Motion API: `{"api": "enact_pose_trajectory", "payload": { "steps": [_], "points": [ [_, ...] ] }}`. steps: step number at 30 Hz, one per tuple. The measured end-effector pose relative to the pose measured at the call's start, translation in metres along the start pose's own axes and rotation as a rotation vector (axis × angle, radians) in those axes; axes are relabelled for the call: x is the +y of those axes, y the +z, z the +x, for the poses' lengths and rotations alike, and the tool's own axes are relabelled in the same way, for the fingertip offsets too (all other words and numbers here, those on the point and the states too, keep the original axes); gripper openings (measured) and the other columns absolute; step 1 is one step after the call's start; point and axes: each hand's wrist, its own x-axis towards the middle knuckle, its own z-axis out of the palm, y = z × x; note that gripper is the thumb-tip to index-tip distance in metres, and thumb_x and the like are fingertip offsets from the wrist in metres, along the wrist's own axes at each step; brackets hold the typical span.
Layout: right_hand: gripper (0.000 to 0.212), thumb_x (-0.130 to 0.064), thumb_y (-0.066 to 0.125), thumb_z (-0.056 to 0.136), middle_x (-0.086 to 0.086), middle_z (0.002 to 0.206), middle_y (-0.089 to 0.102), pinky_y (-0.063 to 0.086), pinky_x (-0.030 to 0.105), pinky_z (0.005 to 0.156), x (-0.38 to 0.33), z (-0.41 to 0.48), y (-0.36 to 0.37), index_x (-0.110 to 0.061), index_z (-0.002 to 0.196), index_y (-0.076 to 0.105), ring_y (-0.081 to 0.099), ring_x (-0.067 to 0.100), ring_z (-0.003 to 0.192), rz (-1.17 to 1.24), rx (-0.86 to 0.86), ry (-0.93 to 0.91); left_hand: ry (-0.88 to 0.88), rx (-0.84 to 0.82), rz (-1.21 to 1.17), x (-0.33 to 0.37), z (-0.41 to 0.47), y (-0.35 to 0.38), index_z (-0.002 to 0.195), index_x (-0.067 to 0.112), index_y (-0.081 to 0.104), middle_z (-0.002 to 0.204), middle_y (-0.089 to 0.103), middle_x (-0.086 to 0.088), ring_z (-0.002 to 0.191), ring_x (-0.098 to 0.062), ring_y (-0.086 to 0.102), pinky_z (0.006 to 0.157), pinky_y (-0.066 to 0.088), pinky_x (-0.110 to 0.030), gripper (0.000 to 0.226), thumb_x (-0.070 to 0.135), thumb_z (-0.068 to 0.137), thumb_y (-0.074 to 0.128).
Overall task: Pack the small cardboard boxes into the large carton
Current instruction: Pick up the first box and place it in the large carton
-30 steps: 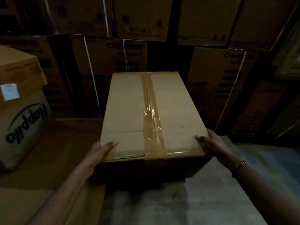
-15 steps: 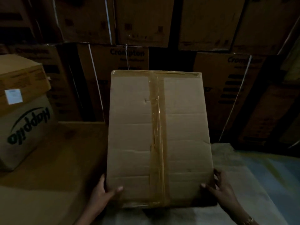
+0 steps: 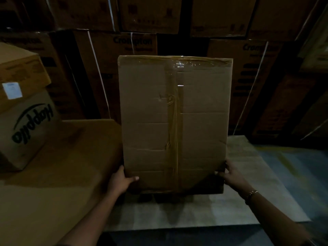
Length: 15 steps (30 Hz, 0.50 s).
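Carton (image 3: 147,107): matt brown corrugated cardboard, face creased & dented, w/ a glossy, wrinkled plastic tape (image 3: 174,121) strip down the middle and along the top edge, catching the light. Bench (image 3: 177,213) top is pale, matt, slightly grainy; flat sheet (image 3: 62,166) at left & printed box (image 3: 26,128) are dull brown cardboard, w/ a white paper label (image 3: 12,90) just above. Stacked cartons (image 3: 149,15) behind: dark matt cardboard w/ smooth white plastic straps (image 3: 98,73); bracelet (image 3: 251,193) looks like shiny metal.
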Motion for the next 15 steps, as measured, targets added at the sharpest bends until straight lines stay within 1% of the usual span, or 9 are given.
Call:
{"api": "enact_pose_trajectory", "payload": {
  "steps": [2,4,6,9,10,11,12,13,15],
  "points": [
    [0.058,-0.022,0.068,0.091,-0.001,0.137,0.051,0.048,0.056,0.101,-0.002,-0.012,0.011,-0.032,0.139,0.038,0.054,0.027,0.118,0.061,0.031,0.053,-0.03,-0.007,0.038,-0.006,-0.01,0.006,0.143,0.012,0.045,0.137,0.06,-0.01,0.123,-0.03,0.058,0.098,0.048,-0.035,0.085,0.034,0.072,0.088],
    [0.049,-0.035,0.065,0.093,0.003,0.141,0.051,0.045,0.057,0.103,-0.012,-0.026,0.017,-0.031,0.137,0.042,0.055,0.026,0.115,0.19,0.035,0.1,-0.06,-0.083,0.018,-0.006,-0.018,0.003,0.146,0.013,0.044,0.141,0.057,-0.011,0.127,-0.03,0.056,0.102,0.047,-0.039,0.092,0.04,0.07,0.088],
    [0.065,-0.06,0.055,0.091,-0.002,0.143,0.044,0.039,0.056,0.105,-0.028,-0.04,0.011,-0.031,0.147,0.036,0.046,0.031,0.13,0.318,0.043,0.111,-0.055,-0.123,-0.156,0.001,-0.021,-0.011,0.145,0.015,0.045,0.143,0.056,-0.007,0.128,-0.029,0.055,0.107,0.045,-0.044,0.099,0.05,0.063,0.088],
    [0.108,-0.098,0.047,0.057,-0.002,0.157,0.032,0.038,0.062,0.1,-0.07,-0.066,-0.009,-0.049,0.15,0.025,0.035,0.033,0.141,0.394,0.049,0.044,-0.029,-0.112,-0.572,0.052,-0.048,-0.049,0.136,0.022,0.056,0.137,0.058,-0.001,0.125,-0.027,0.057,0.106,0.045,-0.049,0.087,0.065,0.064,0.081],
    [0.111,-0.101,0.046,0.05,-0.001,0.157,0.035,0.04,0.062,0.096,-0.085,-0.074,-0.018,-0.052,0.148,0.029,0.038,0.032,0.138,0.414,0.055,-0.006,-0.003,-0.145,-0.718,0.075,-0.063,-0.063,0.129,0.023,0.06,0.132,0.061,-0.001,0.119,-0.026,0.059,0.101,0.048,-0.048,0.075,0.069,0.071,0.071],
    [0.104,-0.101,0.044,0.052,-0.001,0.153,0.042,0.04,0.062,0.095,-0.1,-0.081,-0.027,-0.053,0.144,0.039,0.044,0.031,0.133,0.441,0.061,-0.06,0.051,-0.159,-0.835,0.096,-0.073,-0.081,0.124,0.023,0.062,0.127,0.062,0.002,0.113,-0.024,0.06,0.093,0.049,-0.043,0.064,0.071,0.082,0.056],
    [0.087,-0.099,0.038,0.062,-0.003,0.145,0.051,0.04,0.064,0.097,-0.118,-0.089,-0.037,-0.054,0.135,0.051,0.048,0.03,0.129,0.467,0.079,-0.102,0.128,-0.156,-0.905,0.116,-0.085,-0.102,0.119,0.025,0.064,0.117,0.062,0.003,0.105,-0.022,0.059,0.087,0.048,-0.039,0.058,0.069,0.09,0.042],
    [0.072,-0.094,0.03,0.072,-0.005,0.138,0.059,0.039,0.065,0.1,-0.136,-0.093,-0.049,-0.055,0.125,0.06,0.052,0.029,0.126,0.496,0.086,-0.123,0.207,-0.174,-0.915,0.135,-0.093,-0.123,0.114,0.028,0.066,0.111,0.063,0.001,0.101,-0.023,0.058,0.086,0.046,-0.037,0.059,0.072,0.092,0.033],
    [0.073,-0.087,0.029,0.081,0.0,0.129,0.067,0.047,0.059,0.099,-0.17,-0.098,-0.079,-0.042,0.127,0.064,0.06,0.032,0.122,0.547,0.027,-0.174,0.319,-0.235,-0.873,0.166,-0.098,-0.163,0.116,0.03,0.067,0.115,0.062,0.0,0.108,-0.029,0.056,0.09,0.043,-0.04,0.073,0.084,0.084,0.03]
  ]
}}
